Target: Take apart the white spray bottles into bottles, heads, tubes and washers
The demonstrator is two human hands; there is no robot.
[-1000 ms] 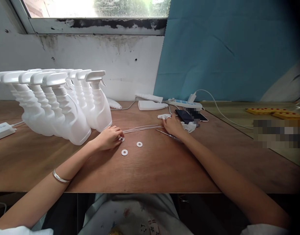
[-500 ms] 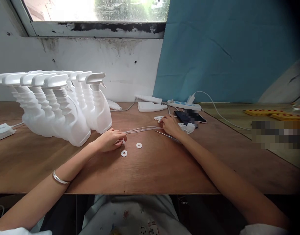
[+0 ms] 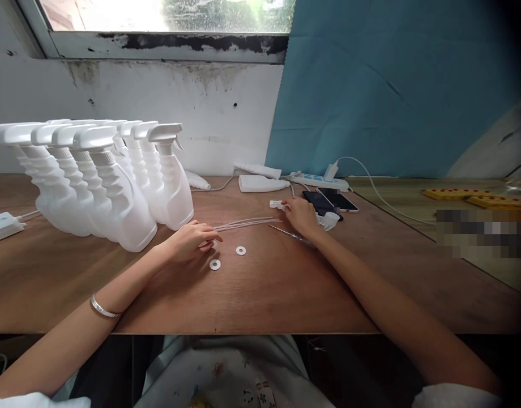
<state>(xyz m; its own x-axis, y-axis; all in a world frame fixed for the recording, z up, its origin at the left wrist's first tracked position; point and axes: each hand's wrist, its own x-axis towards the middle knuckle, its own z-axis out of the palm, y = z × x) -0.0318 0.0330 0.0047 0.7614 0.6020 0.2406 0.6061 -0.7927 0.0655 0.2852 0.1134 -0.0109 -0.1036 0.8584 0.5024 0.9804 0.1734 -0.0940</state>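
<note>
Two white rings stay put; left hand reaches farther right.

Two hands, two phones and two unobscured washers show.

The stained white wall is pierced by a window at eleven o'clock; blue sheeting is hung at two.
</note>
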